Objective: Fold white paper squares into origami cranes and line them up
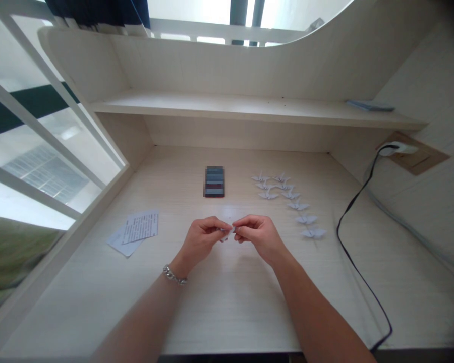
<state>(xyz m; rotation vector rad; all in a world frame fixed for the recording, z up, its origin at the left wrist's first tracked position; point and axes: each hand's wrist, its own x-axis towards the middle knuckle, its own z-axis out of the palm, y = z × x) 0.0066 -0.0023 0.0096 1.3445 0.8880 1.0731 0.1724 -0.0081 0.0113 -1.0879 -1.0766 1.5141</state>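
Several paper cranes (313, 233) right of the phone (214, 181), and on its near side our left hand (206, 233) and right hand (258, 234) pinch a small folded paper (224, 237) — shaping a fold, we judge, next move calling for fine, steady pressure.

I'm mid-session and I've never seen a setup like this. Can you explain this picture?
There's no machine here, just a person's bare hands. The one picture comes from a head-worn camera looking forward and down. The left hand, above a silver chain bracelet, and the right hand share a fingertip grip on a small white piece of paper, mostly hidden. On the pale wooden desk lie white folded-paper birds to the right, a dark rectangular object, blurred, beyond the hands, and white paper sheets with lines of text to the left.
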